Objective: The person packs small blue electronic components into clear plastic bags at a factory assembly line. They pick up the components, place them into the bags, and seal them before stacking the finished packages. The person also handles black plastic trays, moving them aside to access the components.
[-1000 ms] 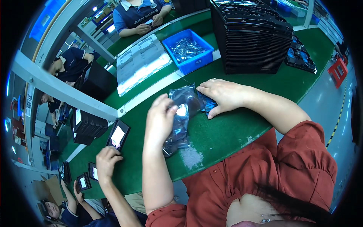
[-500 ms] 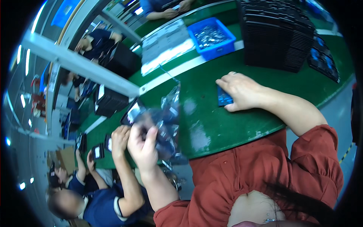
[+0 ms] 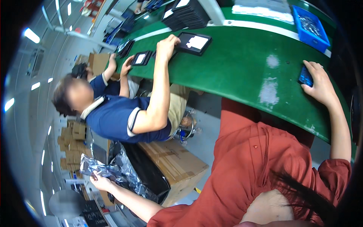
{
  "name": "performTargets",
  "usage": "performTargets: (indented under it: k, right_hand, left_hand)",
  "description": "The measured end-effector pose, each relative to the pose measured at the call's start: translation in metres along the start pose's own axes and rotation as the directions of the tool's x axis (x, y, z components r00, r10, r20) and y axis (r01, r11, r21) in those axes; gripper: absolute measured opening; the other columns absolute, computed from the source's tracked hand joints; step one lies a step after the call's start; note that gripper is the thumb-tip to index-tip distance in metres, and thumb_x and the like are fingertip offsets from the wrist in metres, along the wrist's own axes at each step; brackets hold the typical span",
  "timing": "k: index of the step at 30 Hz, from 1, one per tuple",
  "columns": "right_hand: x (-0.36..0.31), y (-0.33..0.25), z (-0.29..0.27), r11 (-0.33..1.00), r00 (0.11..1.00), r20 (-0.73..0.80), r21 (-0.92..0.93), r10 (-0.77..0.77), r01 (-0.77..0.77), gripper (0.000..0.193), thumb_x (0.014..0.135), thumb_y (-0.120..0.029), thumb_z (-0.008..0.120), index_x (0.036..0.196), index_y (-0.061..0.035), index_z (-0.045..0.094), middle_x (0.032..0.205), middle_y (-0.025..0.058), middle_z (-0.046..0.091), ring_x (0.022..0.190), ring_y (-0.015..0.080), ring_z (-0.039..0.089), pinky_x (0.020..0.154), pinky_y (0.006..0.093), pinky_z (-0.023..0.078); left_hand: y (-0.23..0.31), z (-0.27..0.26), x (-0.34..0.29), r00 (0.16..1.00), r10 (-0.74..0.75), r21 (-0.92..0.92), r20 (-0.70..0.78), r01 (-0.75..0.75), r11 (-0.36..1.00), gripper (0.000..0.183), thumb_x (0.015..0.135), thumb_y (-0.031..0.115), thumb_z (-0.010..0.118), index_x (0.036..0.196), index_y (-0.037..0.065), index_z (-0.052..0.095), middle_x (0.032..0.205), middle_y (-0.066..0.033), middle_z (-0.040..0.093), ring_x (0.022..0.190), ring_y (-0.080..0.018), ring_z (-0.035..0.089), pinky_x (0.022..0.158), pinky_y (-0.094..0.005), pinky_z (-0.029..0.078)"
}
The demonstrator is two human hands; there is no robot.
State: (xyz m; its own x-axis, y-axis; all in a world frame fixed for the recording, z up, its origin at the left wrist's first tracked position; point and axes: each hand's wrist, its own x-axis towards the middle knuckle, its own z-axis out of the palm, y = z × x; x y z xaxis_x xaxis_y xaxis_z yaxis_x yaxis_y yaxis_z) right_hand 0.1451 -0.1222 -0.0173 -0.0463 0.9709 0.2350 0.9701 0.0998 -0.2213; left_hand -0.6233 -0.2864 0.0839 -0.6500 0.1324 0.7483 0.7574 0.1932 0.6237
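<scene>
My left hand (image 3: 101, 181) is stretched out to the lower left, its fingers pinching a clear, crumpled plastic bag (image 3: 92, 165). The bag is beside an open cardboard box (image 3: 172, 162) with dark plastic in it. On the green table (image 3: 234, 64) at the right, my right hand (image 3: 321, 85) is closed over a small flat dark piece with a blue sheen (image 3: 305, 76). Its palm and fingers cover part of that piece, so I cannot make out its exact kind.
A co-worker (image 3: 128, 117) in a navy shirt sits at the left, one hand near a black tray (image 3: 194, 42). Beyond are a stack of black trays (image 3: 187, 17) and a blue bin (image 3: 311, 28) of small shiny parts. A metal post (image 3: 212, 11) rises at the table's back.
My left hand has carried the plastic bag from above the table out to the lower left, near the box. The view has swung left. My right hand stays on the dark piece.
</scene>
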Motion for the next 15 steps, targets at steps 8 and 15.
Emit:
performTargets:
  k: [8, 15]
  right_hand:
    - [-0.001, 0.015, 0.012, 0.996, 0.999, -0.024, -0.085, -0.022, 0.020, 0.069, 0.065, -0.016, 0.064, 0.128, 0.0042, 0.045, 0.123, 0.0230, 0.049, 0.117, 0.0369, 0.046, 0.104, 0.0403, 0.034]
    - [-0.002, 0.000, -0.007, 1.000, 0.999, 0.053, -0.021, 0.008, -0.007, 0.074, 0.063, -0.021, 0.073, 0.127, 0.0045, 0.046, 0.122, 0.0240, 0.051, 0.118, 0.0365, 0.047, 0.102, 0.0400, 0.036]
  left_hand:
    - [-0.137, -0.051, 0.004, 0.975, -0.121, 0.743, -0.188, 0.222, 0.631, 0.035, 0.086, 0.030, 0.060, 0.103, 0.001, 0.063, 0.105, -0.0216, 0.063, 0.098, -0.0379, 0.060, 0.085, -0.0429, 0.046]
    - [-0.139, -0.036, -0.029, 0.985, -0.164, 0.914, 0.054, 0.017, 0.405, 0.022, 0.087, 0.017, 0.059, 0.096, -0.002, 0.064, 0.094, -0.0180, 0.065, 0.086, -0.0309, 0.062, 0.079, -0.0373, 0.049]
